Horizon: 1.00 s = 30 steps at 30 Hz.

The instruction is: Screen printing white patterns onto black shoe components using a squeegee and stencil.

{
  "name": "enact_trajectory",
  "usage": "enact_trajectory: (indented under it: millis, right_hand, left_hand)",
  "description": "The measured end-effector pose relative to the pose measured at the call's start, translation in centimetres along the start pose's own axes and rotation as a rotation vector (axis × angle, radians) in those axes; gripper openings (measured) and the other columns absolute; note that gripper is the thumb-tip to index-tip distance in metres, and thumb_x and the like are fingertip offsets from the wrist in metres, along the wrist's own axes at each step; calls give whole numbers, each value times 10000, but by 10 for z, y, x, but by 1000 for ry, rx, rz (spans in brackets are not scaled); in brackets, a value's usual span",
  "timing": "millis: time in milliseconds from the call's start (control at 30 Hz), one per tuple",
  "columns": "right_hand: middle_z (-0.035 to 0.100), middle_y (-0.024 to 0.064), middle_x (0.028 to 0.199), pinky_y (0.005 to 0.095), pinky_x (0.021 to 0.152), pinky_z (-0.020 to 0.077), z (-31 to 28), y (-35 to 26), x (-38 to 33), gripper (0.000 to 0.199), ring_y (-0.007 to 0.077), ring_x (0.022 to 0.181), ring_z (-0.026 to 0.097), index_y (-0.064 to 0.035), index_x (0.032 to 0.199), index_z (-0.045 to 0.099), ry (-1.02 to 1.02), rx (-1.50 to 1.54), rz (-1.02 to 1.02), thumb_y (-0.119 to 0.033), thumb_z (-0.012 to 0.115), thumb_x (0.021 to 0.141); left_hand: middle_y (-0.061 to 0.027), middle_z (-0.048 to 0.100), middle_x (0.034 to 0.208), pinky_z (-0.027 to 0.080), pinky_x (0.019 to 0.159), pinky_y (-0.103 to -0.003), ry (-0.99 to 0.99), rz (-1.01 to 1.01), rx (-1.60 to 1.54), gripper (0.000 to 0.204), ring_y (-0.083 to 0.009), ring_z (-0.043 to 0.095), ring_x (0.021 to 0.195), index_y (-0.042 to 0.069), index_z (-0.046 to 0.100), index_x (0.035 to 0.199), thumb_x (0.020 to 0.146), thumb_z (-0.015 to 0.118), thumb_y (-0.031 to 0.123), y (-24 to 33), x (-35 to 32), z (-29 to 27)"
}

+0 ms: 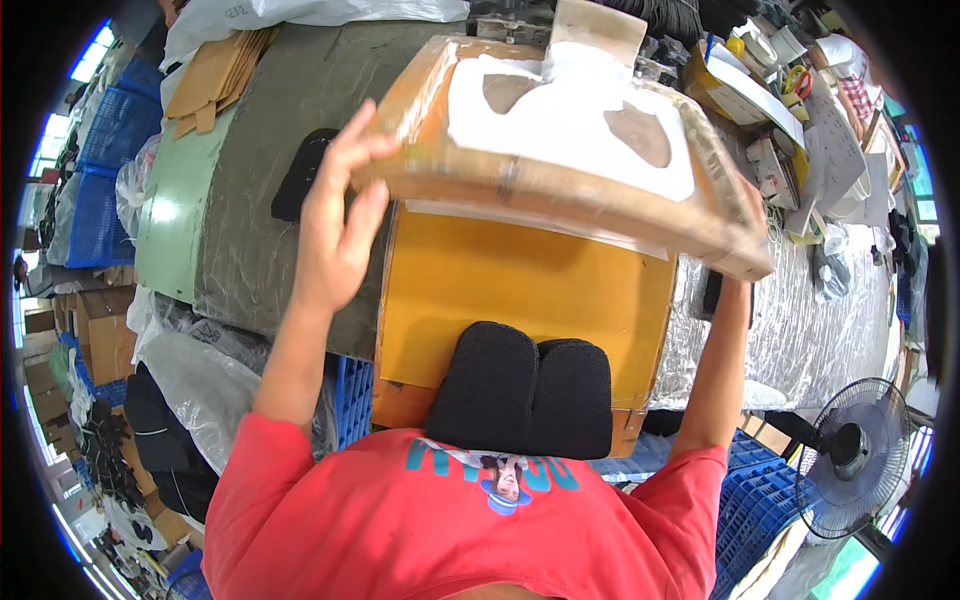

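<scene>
A wooden screen printing frame (560,195) is tilted up over the bench, with white ink (540,110) spread on its mesh and a squeegee-like blade (598,35) at its far side. My left hand (340,205) grips the frame's left end, thumb below and fingers above. At the right end is my right hand (752,200), holding the frame, its fingers mostly hidden behind the wood. Below the frame lies a yellow board (520,285). Two black rounded fabric pieces (485,385) rest side by side on the board's near edge, against my shirt.
Another black piece (303,175) lies on the grey bench (250,220) to the left. Cardboard sheets (215,80) are stacked at the far left. Blue crates (110,150) stand beyond the bench. At the lower right is a fan (850,450); a box of papers and tools (745,85) sits far right.
</scene>
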State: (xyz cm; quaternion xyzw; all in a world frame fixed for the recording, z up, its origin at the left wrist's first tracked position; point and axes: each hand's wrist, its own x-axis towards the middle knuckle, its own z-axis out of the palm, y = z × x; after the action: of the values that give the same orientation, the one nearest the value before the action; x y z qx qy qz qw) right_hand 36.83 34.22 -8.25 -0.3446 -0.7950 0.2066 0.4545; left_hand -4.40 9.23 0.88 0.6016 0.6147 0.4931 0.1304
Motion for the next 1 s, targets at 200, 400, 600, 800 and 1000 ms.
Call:
enact_trajectory:
  millis: [200, 400, 600, 800, 1000]
  right_hand:
    - [600, 113, 1291, 350, 1004, 422, 39, -40, 82, 350, 239, 1184, 565, -105, 1286, 605, -12, -81, 143, -222, 575, 958]
    - [604, 72, 1214, 459, 1016, 348, 137, -80, 130, 467, 290, 1201, 493, -131, 1257, 567, -138, -575, -380, -350, 663, 856]
    - [660, 110, 913, 424, 853, 450, 104, -112, 69, 148, 294, 858, 611, -63, 994, 645, -452, -423, -230, -78, 596, 855]
    - [644, 104, 789, 412, 850, 448, 74, -123, 63, 123, 307, 786, 610, -48, 924, 660, -450, -407, -278, -22, 614, 813]
    - [649, 143, 842, 417, 744, 486, 95, -105, 70, 155, 339, 798, 611, -60, 981, 679, -309, -617, -164, -99, 600, 853]
  left_hand:
    - [-223, 287, 1557, 382, 1040, -366, -94, -129, -81, 217, -298, 432, 1344, 36, 590, 1077, 870, 528, 18, -46, -63, 23]
    - [-196, 343, 1538, 403, 1032, -372, -2, -126, -103, 148, -298, 426, 1363, 23, 640, 984, 874, 545, -6, -66, -71, 44]
    - [-198, 388, 1511, 391, 1052, -379, 63, -225, -262, 140, -290, 440, 1354, 17, 675, 959, 890, 554, 3, -70, -77, 39]
    - [-183, 391, 1514, 427, 1001, -339, 56, -212, -236, 146, -242, 485, 1313, 11, 675, 960, 893, 546, -6, -70, -75, 42]
    - [-184, 385, 1518, 441, 970, -325, 50, -190, -218, 145, -230, 504, 1290, 8, 668, 970, 899, 542, -1, -68, -72, 45]
